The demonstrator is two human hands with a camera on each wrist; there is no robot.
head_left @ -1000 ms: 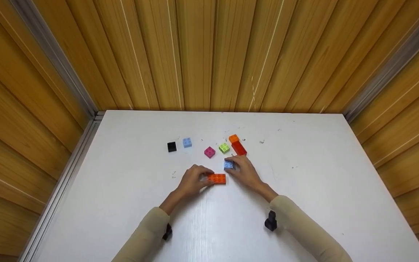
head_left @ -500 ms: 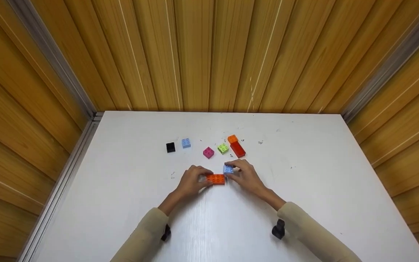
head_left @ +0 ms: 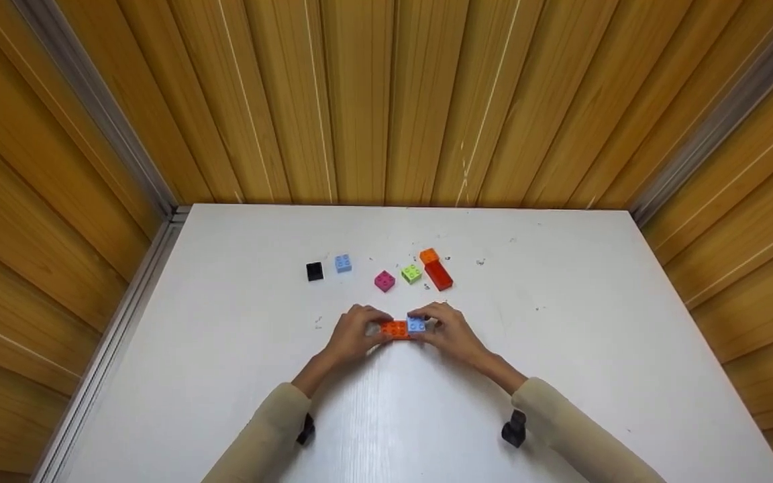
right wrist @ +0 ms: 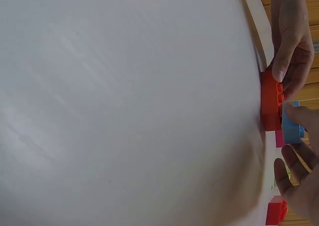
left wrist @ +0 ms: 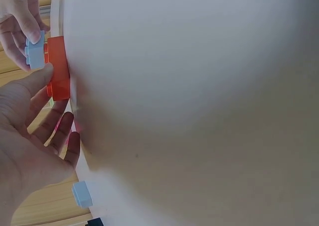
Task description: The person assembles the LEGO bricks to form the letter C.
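- Fingers of our right hand [head_left: 454,333] pinch the blue brick [head_left: 416,325] over the right end of the orange brick [head_left: 394,329].
- Our left hand [head_left: 353,333] pinches its left end, long axis left-to-right.

just below the middle of the head view, a base brick [head_left: 394,330] lies on the table [head_left: 601,349]. its left end sits in the left hand [head_left: 351,333]; over its right end is a top brick [head_left: 416,325], in the right hand [head_left: 453,332]. behind the hands, from left to right, lie a first brick [head_left: 315,272], a second brick [head_left: 343,263] just beside it, a third brick [head_left: 384,281] well apart, a fourth brick [head_left: 411,274] near that, then a fifth brick [head_left: 439,276] meeting a sixth brick [head_left: 429,255] at its upper end. behind the table, a wall [head_left: 359,100] spans the top of the frame.
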